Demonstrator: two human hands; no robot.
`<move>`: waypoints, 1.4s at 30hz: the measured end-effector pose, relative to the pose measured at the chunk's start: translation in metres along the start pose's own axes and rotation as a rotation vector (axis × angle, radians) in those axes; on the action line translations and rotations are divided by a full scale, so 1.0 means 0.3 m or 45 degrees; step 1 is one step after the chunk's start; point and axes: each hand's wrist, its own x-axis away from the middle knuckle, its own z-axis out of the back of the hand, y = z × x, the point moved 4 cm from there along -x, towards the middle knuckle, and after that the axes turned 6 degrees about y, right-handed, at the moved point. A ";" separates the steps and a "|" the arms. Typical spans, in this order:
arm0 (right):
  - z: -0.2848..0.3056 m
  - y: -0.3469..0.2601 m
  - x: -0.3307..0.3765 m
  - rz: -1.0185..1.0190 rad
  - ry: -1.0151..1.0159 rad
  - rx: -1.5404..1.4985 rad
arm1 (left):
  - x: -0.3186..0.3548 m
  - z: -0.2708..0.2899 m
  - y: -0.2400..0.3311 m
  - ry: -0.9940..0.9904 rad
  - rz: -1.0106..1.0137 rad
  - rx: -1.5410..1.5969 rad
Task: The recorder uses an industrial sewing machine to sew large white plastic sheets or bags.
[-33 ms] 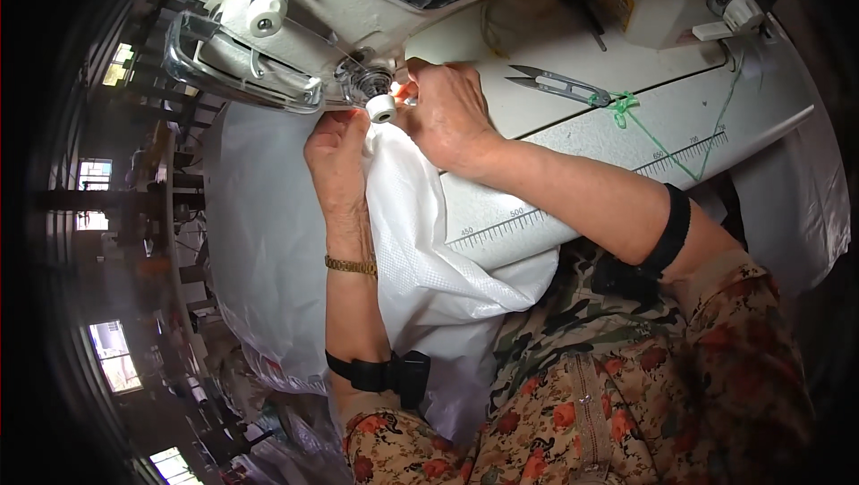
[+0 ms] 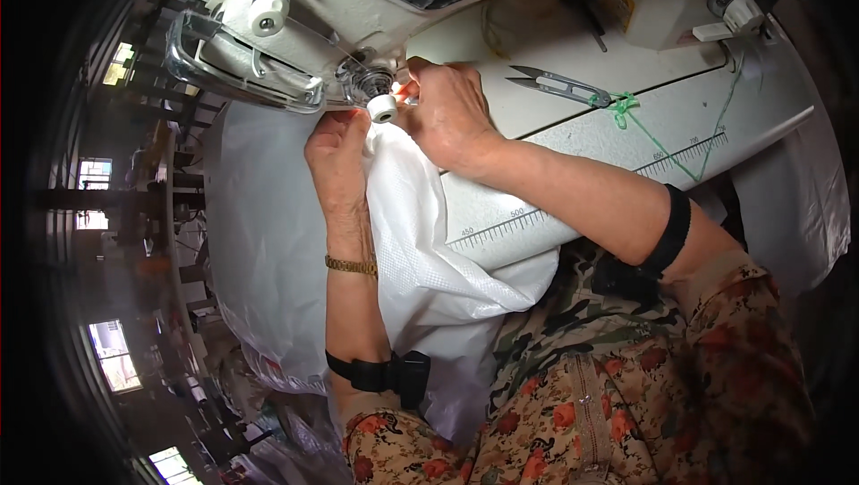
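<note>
White woven fabric [image 2: 403, 208] hangs in folds from the head of a sewing machine [image 2: 295, 29] down over the near table edge. My left hand [image 2: 338, 156] has its fingers closed on the fabric's left edge, just below the machine's tension knob [image 2: 382, 109]. Opposite it, my right hand [image 2: 450, 114] is bent around the needle area, its fingers curled together on the fabric beside the knob. The right fingertips are partly hidden behind the machine head. The needle and presser foot are out of sight.
Thread snips [image 2: 559, 87] lie on the machine bed to the right, with green thread [image 2: 624, 106] tangled at their handle. A ruler scale [image 2: 501, 224] runs along the near table edge. More white sheeting [image 2: 268, 243] spreads on the left. A handwheel-like knob [image 2: 741, 12] sits far right.
</note>
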 end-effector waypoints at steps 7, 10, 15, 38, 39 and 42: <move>0.001 0.004 -0.003 -0.006 -0.019 -0.046 | 0.006 -0.003 0.008 -0.039 -0.021 -0.023; -0.007 0.012 -0.004 0.049 0.020 -0.015 | 0.010 -0.009 0.005 -0.046 0.038 0.074; -0.002 0.022 0.003 0.118 0.000 0.030 | 0.020 -0.010 0.003 -0.119 0.110 0.144; -0.003 0.012 0.025 0.256 -0.099 0.314 | 0.021 -0.020 -0.018 -0.258 -0.300 -0.536; -0.003 0.012 0.025 0.254 -0.102 0.314 | 0.022 -0.022 -0.015 -0.250 -0.296 -0.578; -0.003 0.011 0.024 0.246 -0.096 0.306 | 0.026 -0.028 -0.010 -0.227 -0.323 -0.555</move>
